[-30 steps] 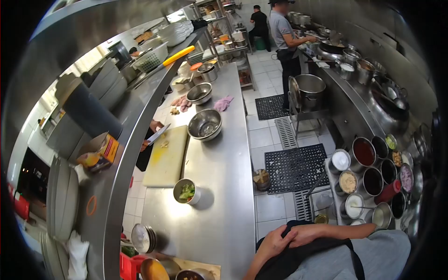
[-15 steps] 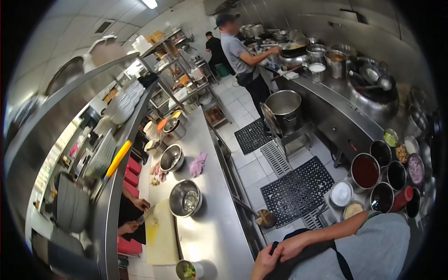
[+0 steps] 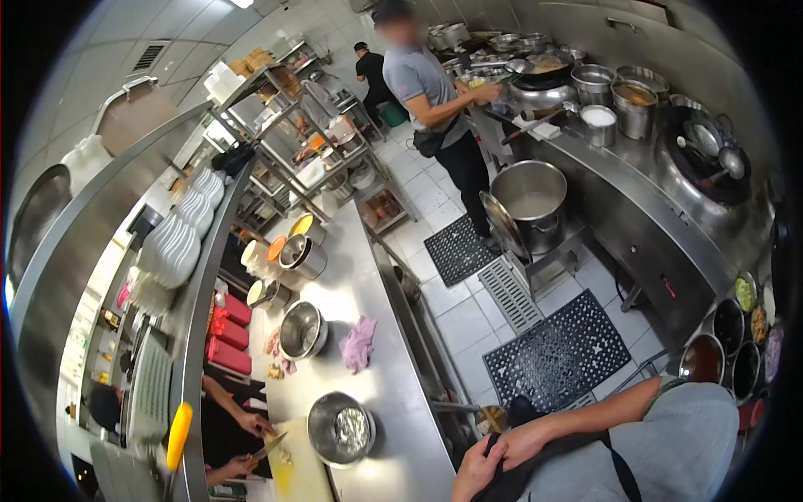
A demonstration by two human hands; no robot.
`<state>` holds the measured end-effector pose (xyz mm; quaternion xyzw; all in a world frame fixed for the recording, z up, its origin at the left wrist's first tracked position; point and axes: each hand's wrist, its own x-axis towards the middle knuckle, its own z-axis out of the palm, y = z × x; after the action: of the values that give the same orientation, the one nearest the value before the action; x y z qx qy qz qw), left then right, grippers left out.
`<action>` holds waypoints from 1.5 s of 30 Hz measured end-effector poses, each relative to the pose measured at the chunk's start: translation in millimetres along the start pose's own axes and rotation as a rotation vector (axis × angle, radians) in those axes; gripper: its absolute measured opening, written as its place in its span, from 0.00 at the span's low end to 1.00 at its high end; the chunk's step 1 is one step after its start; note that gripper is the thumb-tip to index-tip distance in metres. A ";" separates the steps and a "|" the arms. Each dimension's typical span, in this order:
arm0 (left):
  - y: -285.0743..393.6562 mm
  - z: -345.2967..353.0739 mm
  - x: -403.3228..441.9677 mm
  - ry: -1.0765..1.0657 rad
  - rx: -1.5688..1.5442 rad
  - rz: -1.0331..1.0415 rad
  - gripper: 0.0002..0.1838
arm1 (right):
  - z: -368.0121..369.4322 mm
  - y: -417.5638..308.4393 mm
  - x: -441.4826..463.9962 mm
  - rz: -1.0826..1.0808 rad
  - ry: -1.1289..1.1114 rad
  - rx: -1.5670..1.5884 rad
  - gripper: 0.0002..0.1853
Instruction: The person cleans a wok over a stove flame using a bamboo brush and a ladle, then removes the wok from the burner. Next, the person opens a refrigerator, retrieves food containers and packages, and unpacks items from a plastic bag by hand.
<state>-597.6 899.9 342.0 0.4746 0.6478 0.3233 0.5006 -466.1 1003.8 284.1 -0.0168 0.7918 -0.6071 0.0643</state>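
In the head view, my right hand [image 3: 525, 445] and my left hand [image 3: 475, 473] are together at the bottom, against the front of my dark apron [image 3: 556, 477]. The fingers of both hands are bent and closed. A bit of dark cloth shows between them; whether they grip it or only each other I cannot make out. To their left runs a long steel worktable [image 3: 389, 443]. On it stands a steel bowl [image 3: 341, 428] with something shiny inside, nearest to my hands. Behind it are another steel bowl [image 3: 303, 330] and a crumpled pink cloth [image 3: 359, 345].
Across the worktable a co-worker's hands [image 3: 251, 443] hold a knife [image 3: 269, 445] over a cutting board [image 3: 301, 470]. Another person stands at the wok range [image 3: 535, 96]. A large stockpot [image 3: 529, 201], rubber mats [image 3: 556, 347] and a floor drain [image 3: 510, 297] lie ahead.
The view has shifted, and the counter and bowls appear lower. My hands have stayed together at the apron. The person at the range has turned somewhat, with the hands closer together.
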 end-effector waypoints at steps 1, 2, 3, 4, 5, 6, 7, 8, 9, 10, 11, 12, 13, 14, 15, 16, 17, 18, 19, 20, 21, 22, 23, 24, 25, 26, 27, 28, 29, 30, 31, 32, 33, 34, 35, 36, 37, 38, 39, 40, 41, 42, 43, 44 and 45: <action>-10.5 -8.4 27.5 -0.017 0.029 0.020 0.21 | -22.6 1.5 1.6 -0.023 0.062 -0.012 0.14; -14.2 -15.1 49.5 -0.029 0.049 0.038 0.21 | -47.3 -1.4 4.3 0.039 0.044 -0.034 0.14; -2.0 -23.0 67.3 -0.073 0.056 0.046 0.23 | -70.3 -6.8 4.3 0.107 0.014 -0.050 0.13; 17.3 -35.1 86.3 -0.111 0.060 0.051 0.26 | -90.2 -11.9 3.1 0.172 -0.024 -0.064 0.13; 29.5 -45.3 104.0 -0.145 0.071 0.059 0.28 | -110.6 -18.0 0.9 0.235 -0.009 -0.016 0.13; 24.3 -51.3 127.0 -0.187 0.138 0.075 0.29 | -128.7 -24.8 -1.7 0.294 0.007 0.033 0.13; 26.6 -54.1 144.4 -0.228 0.161 0.075 0.27 | -142.0 -26.2 -2.3 0.351 0.023 0.086 0.14; 32.1 -55.7 163.3 -0.268 0.184 0.074 0.25 | -146.2 -9.5 -5.7 0.347 0.108 0.150 0.13; 42.0 -60.6 180.7 -0.309 0.210 0.070 0.23 | -158.2 -5.5 -9.2 0.291 0.128 0.079 0.13; 64.9 -68.3 190.5 -0.301 0.220 0.101 0.26 | -171.5 -3.6 -11.1 0.230 0.151 0.009 0.13; 70.5 -74.5 205.3 -0.321 0.213 0.115 0.27 | -185.3 -2.6 -10.6 0.164 0.176 -0.062 0.12; 73.8 -79.0 221.0 -0.343 0.209 0.130 0.27 | -199.3 -3.2 -9.0 0.215 0.168 -0.004 0.12; 75.1 -82.7 236.7 -0.367 0.205 0.149 0.28 | -214.0 -4.2 -8.2 0.266 0.162 0.051 0.12; 72.6 -85.2 252.2 -0.343 0.205 0.165 0.28 | -228.8 2.0 -6.0 0.286 0.162 0.064 0.12; 71.4 -87.7 267.9 -0.318 0.205 0.184 0.29 | -243.6 8.2 -3.9 0.306 0.163 0.078 0.12; 72.1 -89.7 285.5 -0.291 0.205 0.206 0.29 | -257.3 23.2 0.1 0.294 0.167 0.049 0.12; 73.0 -93.2 304.1 -0.278 0.209 0.202 0.29 | -273.7 35.7 2.4 0.283 0.167 0.022 0.12; 79.1 -99.5 321.5 -0.262 0.211 0.196 0.29 | -293.8 43.5 4.1 0.242 0.169 -0.005 0.12; 84.0 -104.4 336.2 -0.245 0.214 0.183 0.29 | -313.3 48.6 8.3 0.198 0.167 -0.027 0.12; 85.5 -107.1 354.6 -0.200 0.182 0.188 0.29 | -336.5 51.9 11.3 0.153 0.166 -0.056 0.13; 89.7 -111.1 371.1 -0.191 0.185 0.181 0.29 | -357.1 55.4 14.1 0.176 0.162 -0.029 0.13; 94.2 -116.1 388.1 -0.181 0.189 0.174 0.29 | -375.8 60.4 17.6 0.199 0.158 -0.004 0.13; 99.1 -121.9 406.0 -0.173 0.194 0.165 0.29 | -394.5 66.8 21.1 0.221 0.155 0.023 0.12; 108.4 -127.0 419.1 -0.159 0.210 0.146 0.29 | -411.6 75.2 25.0 0.205 0.127 0.021 0.12; 114.9 -131.6 431.6 -0.154 0.211 0.107 0.29 | -428.0 85.2 28.6 0.192 0.098 0.020 0.12; 121.1 -135.9 444.4 -0.149 0.208 0.068 0.30 | -445.4 94.4 31.2 0.183 0.068 0.019 0.12; 124.9 -141.3 456.4 -0.149 0.202 0.026 0.30 | -461.4 100.7 34.3 0.175 0.038 0.023 0.13; 123.6 -147.4 466.8 -0.122 0.183 0.026 0.30 | -478.5 93.8 41.1 0.158 0.041 0.041 0.13; 118.9 -152.7 475.5 -0.095 0.162 0.025 0.30 | -496.4 81.3 49.8 0.143 0.043 0.059 0.13; 120.6 -159.0 485.0 -0.064 0.140 0.029 0.30 | -513.7 75.5 56.5 0.129 0.042 0.071 0.13; 123.4 -166.4 497.1 -0.068 0.137 0.003 0.31 | -529.0 84.3 62.1 0.195 -0.028 0.062 0.13; 127.1 -175.8 509.6 -0.072 0.137 -0.023 0.31 | -543.8 97.6 69.9 0.257 -0.096 0.053 0.14; 130.9 -186.3 521.9 -0.078 0.143 -0.048 0.31 | -559.1 105.3 79.2 0.317 -0.160 0.043 0.14; 132.5 -196.2 536.0 -0.075 0.133 -0.041 0.32 | -575.4 109.3 87.3 0.327 -0.163 0.046 0.14; 133.4 -206.5 551.4 -0.077 0.126 -0.031 0.34 | -592.1 110.4 95.9 0.338 -0.160 0.050 0.14; 133.4 -217.3 566.6 -0.084 0.118 -0.020 0.36 | -606.8 113.1 104.9 0.353 -0.153 0.058 0.15; 132.2 -228.3 582.2 -0.089 0.109 -0.012 0.36 | -619.7 122.9 114.2 0.337 -0.143 0.043 0.15; 131.0 -240.1 597.6 -0.094 0.097 -0.004 0.35 | -631.7 135.3 123.6 0.324 -0.134 0.028 0.15; 134.8 -254.7 616.3 -0.094 0.084 0.015 0.35 | -651.7 136.0 135.4 0.312 -0.124 0.000 0.15; 139.9 -271.3 633.3 -0.101 0.087 0.027 0.35 | -671.5 133.1 147.5 0.329 -0.105 -0.004 0.15; 146.7 -287.0 648.1 -0.108 0.086 0.035 0.35 | -690.7 125.8 158.0 0.350 -0.090 -0.004 0.15; 151.8 -300.1 660.9 -0.120 0.083 0.037 0.34 | -708.4 116.6 166.7 0.371 -0.075 0.003 0.15; 151.3 -311.0 673.7 -0.123 0.077 0.062 0.35 | -722.3 112.1 174.8 0.347 -0.039 0.003 0.15; 148.3 -321.8 690.3 -0.128 0.081 0.088 0.35 | -736.7 110.4 184.0 0.317 0.005 0.002 0.15; 147.6 -332.9 706.2 -0.136 0.082 0.113 0.36 | -749.7 112.7 192.3 0.289 0.049 0.004 0.15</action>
<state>-906.8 1631.8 329.2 0.5513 0.5972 0.2916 0.5044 -742.5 1732.4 350.7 0.1125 0.7860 -0.5935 0.1320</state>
